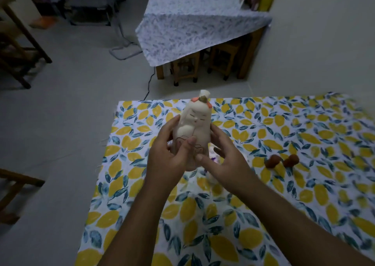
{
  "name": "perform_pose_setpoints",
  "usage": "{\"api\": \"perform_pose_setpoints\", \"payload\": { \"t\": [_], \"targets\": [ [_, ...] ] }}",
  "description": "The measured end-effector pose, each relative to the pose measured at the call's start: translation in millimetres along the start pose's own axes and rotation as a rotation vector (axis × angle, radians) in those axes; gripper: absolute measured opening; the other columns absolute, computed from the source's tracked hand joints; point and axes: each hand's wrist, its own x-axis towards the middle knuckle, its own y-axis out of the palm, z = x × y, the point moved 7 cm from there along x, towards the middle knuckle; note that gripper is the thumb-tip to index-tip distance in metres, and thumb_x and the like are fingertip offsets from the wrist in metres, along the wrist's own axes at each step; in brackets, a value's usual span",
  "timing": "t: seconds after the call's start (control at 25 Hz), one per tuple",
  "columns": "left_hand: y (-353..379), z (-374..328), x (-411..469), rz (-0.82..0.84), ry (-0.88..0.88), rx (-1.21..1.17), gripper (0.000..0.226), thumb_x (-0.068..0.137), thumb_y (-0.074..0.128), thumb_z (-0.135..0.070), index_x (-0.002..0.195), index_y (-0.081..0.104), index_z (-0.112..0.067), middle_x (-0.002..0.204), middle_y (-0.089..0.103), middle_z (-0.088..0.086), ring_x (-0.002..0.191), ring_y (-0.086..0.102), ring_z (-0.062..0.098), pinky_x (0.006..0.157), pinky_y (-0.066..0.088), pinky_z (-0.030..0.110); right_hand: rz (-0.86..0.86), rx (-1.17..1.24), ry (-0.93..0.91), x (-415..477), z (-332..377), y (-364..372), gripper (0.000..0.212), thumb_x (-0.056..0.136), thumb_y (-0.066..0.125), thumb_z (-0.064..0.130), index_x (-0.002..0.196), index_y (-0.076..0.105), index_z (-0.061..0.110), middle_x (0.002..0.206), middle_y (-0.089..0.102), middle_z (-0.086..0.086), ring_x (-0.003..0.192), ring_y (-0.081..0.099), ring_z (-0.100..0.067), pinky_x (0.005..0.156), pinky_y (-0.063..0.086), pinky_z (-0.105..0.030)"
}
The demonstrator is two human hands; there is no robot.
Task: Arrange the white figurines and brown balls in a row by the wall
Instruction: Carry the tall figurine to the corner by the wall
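Behind the right hand (221, 160) a second pale object (214, 177) lies mostly hidden on the counter (203, 215), too blurred to identify. Both hands grasp the white figurine (195, 121) upright above the lemon-print cloth, the left hand (170, 154) wrapping its side, thumb across the front. Two brown balls (282, 161) sit touching to the right, with open cloth around them. The counter's left edge drops to bare floor; the wall lies far right.

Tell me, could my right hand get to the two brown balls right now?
Probably not at once: the right hand helps hold the white figurine. The path to the brown balls looks open.
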Motion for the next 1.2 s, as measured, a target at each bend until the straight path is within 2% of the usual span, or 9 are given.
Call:
{"api": "perform_pose_setpoints", "payload": {
  "t": [0.2, 0.36, 0.48, 0.6, 0.72, 0.84, 1.0, 1.12, 1.2],
  "targets": [
    [125.5, -40.8, 25.0, 0.205, 0.061, -0.095, 0.050, 0.095, 0.066, -0.032, 0.142, 0.050, -0.032, 0.128, 0.061, -0.022, 0.115, 0.063, 0.001, 0.081, 0.055, 0.017, -0.271, 0.072, -0.025, -12.2, -2.6, -115.3, 0.070, 0.089, 0.073, 0.040, 0.147, 0.036, 0.051, 0.135, 0.061, 0.019, 0.123, 0.060, -0.004, 0.094, 0.055, -0.027],
    [261.4, -43.7, 43.2, 0.362, 0.014, -0.066, 0.051, 0.097, 0.058, -0.039, 0.146, 0.046, -0.032, 0.137, 0.049, -0.001, 0.125, 0.055, 0.012, 0.098, 0.053, 0.043, -0.462, 0.077, 0.020, -19.7, -42.2, -233.2, 0.076, 0.088, 0.075, 0.028, 0.149, 0.037, 0.050, 0.131, 0.066, 0.017, 0.114, 0.067, -0.006, 0.084, 0.062, -0.038],
    [376.6, -43.4, 63.4, 0.438, -0.011, -0.058, 0.046, 0.099, 0.048, -0.046, 0.142, 0.051, -0.031, 0.136, 0.052, -0.001, 0.126, 0.054, 0.011, 0.101, 0.050, 0.045, -0.628, 0.075, 0.068, -22.4, -87.5, -329.2, 0.075, 0.086, 0.079, 0.020, 0.149, 0.043, 0.039, 0.124, 0.068, 0.021, 0.113, 0.065, 0.000, 0.085, 0.060, -0.029],
    [501.2, -34.4, 81.7, 0.522, -0.074, -0.051, 0.040, 0.103, 0.044, -0.044, 0.140, 0.054, -0.031, 0.135, 0.061, -0.007, 0.123, 0.058, 0.007, 0.101, 0.051, 0.043, -0.764, 0.054, 0.109, -20.1, -139.9, -430.0, 0.066, 0.087, 0.078, 0.025, 0.145, 0.049, 0.037, 0.112, 0.069, 0.030, 0.106, 0.065, 0.008, 0.077, 0.056, -0.013],
    [606.5, -18.1, 98.9, 0.553, -0.136, -0.077, 0.033, 0.106, 0.043, -0.038, 0.134, 0.060, -0.031, 0.128, 0.065, -0.011, 0.115, 0.061, 0.003, 0.096, 0.053, 0.039, -0.859, 0.090, 0.152, -8.6, -193.7, -516.8, 0.060, 0.085, 0.078, 0.030, 0.140, 0.055, 0.035, 0.111, 0.072, 0.022, 0.103, 0.067, 0.004, 0.074, 0.056, -0.015],
    [691.0, -3.0, 120.1, 0.583, -0.144, -0.072, 0.030, 0.106, 0.045, -0.027, 0.128, 0.064, -0.027, 0.121, 0.068, -0.009, 0.109, 0.065, 0.005, 0.092, 0.055, 0.037, -0.948, 0.121, 0.198, 4.5, -238.3, -581.7, 0.055, 0.078, 0.078, 0.044, 0.130, 0.061, 0.040, 0.108, 0.072, 0.026, 0.098, 0.067, 0.006, 0.071, 0.058, -0.019],
    [773.5, 23.8, 147.3, 0.656, -0.209, -0.049, 0.029, 0.104, 0.052, -0.026, 0.130, 0.065, -0.027, 0.114, 0.071, -0.014, 0.096, 0.069, 0.000, 0.080, 0.058, 0.027, -1.060, 0.140, 0.210, 25.1, -283.5, -643.8, 0.045, 0.081, 0.083, 0.032, 0.118, 0.058, 0.040, 0.106, 0.068, 0.026, 0.096, 0.065, 0.012, 0.066, 0.054, -0.011],
    [810.4, 37.7, 165.3, 0.672, -0.206, -0.036, 0.029, 0.103, 0.053, -0.027, 0.129, 0.066, -0.027, 0.121, 0.070, -0.003, 0.106, 0.068, 0.013, 0.089, 0.058, 0.041, -1.111, 0.120, 0.211, 40.1, -302.9, -669.5, 0.050, 0.077, 0.087, 0.026, 0.114, 0.055, 0.034, 0.104, 0.067, 0.022, 0.093, 0.063, 0.016, 0.063, 0.051, -0.007],
    [824.6, 46.0, 174.6, 0.674, -0.196, -0.029, 0.028, 0.103, 0.053, -0.027, 0.127, 0.067, -0.029, 0.119, 0.071, -0.007, 0.106, 0.068, 0.012, 0.087, 0.058, 0.037, -1.121, 0.110, 0.216, 48.2, -311.9, -677.9, 0.052, 0.076, 0.087, 0.027, 0.116, 0.056, 0.032, 0.105, 0.066, 0.022, 0.096, 0.062, 0.017, 0.065, 0.050, -0.005]
  ]
}}
